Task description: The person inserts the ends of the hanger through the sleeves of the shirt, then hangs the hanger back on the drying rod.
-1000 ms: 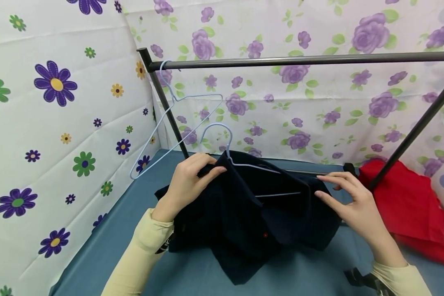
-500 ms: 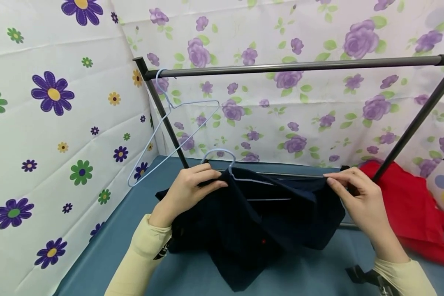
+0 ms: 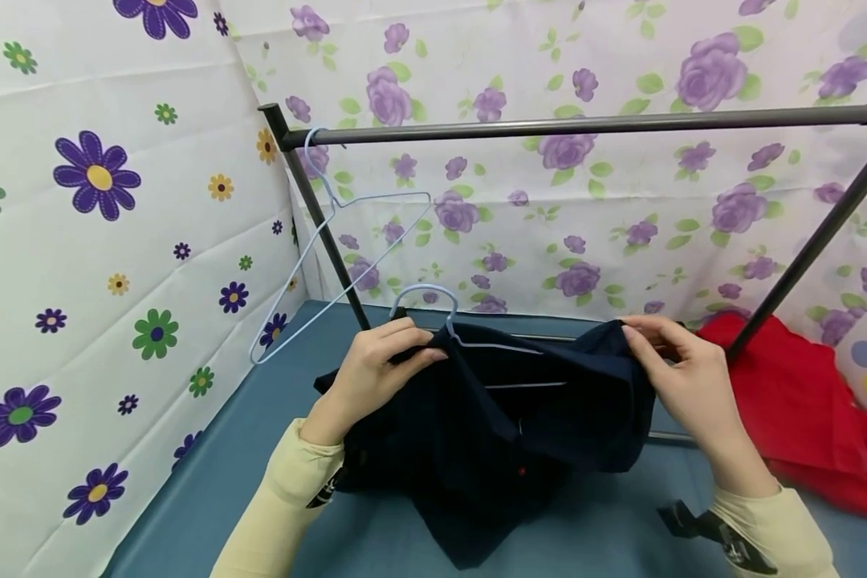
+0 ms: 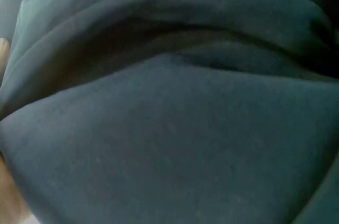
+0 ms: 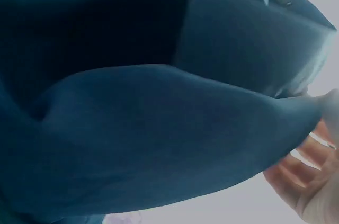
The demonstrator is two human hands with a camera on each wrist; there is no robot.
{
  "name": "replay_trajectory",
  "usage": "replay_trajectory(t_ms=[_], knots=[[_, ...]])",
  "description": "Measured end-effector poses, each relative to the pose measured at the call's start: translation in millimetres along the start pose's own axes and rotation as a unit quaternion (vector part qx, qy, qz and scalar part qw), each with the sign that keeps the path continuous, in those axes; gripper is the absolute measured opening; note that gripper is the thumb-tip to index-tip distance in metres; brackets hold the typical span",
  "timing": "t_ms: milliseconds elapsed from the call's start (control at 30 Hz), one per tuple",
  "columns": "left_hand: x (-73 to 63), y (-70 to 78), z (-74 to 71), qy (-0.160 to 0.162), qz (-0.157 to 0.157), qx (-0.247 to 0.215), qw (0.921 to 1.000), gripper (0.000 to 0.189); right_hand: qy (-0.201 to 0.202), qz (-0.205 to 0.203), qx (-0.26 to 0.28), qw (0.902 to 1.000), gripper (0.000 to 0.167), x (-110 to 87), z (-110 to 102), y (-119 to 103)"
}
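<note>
A dark navy shirt [image 3: 470,433] with a small red mark hangs between both hands, its opening facing up. Inside it sits a light blue hanger [image 3: 441,291]; the hook sticks out at the top, and two stretches of its wire show against the dark cloth. My left hand [image 3: 376,365] pinches the shirt close beside the hook. At the shirt's other end, my right hand [image 3: 682,377] pinches the cloth edge between thumb and fingers. The cloth [image 4: 169,144] fills most of the left wrist view. In the right wrist view, the fingers [image 5: 302,173] lie behind the cloth edge.
A black clothes rack [image 3: 549,127] stands behind the shirt. A second light blue hanger [image 3: 339,265] hangs at its left end. Red cloth [image 3: 802,417] lies on the blue-covered table [image 3: 253,482] at the right. Flowered curtains [image 3: 477,48] close off the back and left.
My right hand went from open fingers beside the shirt to pinching its edge, then shifted slightly left and up with it. My left hand keeps its pinch near the hook.
</note>
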State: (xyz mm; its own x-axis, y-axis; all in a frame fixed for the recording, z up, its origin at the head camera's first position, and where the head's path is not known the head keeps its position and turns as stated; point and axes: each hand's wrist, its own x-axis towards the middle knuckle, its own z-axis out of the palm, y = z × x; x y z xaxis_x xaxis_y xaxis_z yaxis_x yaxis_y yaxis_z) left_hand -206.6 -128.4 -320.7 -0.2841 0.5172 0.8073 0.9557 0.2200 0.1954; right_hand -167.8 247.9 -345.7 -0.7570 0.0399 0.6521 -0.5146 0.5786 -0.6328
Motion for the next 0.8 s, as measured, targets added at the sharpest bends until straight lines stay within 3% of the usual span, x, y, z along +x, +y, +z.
replay_trajectory(t_ms=[167, 367, 567, 800], knots=[[-0.2, -0.8, -0.7, 0.017, -0.020, -0.003, 0.9996, 0.025, -0.030, -0.034, -0.021, 0.9987, 0.031, -7.7, 3, 11], [-4.0, -4.7, -3.2, 0.045, -0.029, -0.012, 0.9985, 0.025, 0.017, -0.091, -0.017, 0.9956, 0.027, -7.9, 3, 16], [-9.5, -10.2, -6.5, 0.081, -0.039, -0.039, 0.9952, 0.028, 0.030, -0.075, -0.006, 0.9967, 0.022, -3.9, 0, 3], [-9.3, -8.1, -8.7, 0.083, -0.060, -0.029, 0.9943, 0.029, 0.016, -0.016, 0.032, 0.9992, 0.030, -5.8, -5, 20]])
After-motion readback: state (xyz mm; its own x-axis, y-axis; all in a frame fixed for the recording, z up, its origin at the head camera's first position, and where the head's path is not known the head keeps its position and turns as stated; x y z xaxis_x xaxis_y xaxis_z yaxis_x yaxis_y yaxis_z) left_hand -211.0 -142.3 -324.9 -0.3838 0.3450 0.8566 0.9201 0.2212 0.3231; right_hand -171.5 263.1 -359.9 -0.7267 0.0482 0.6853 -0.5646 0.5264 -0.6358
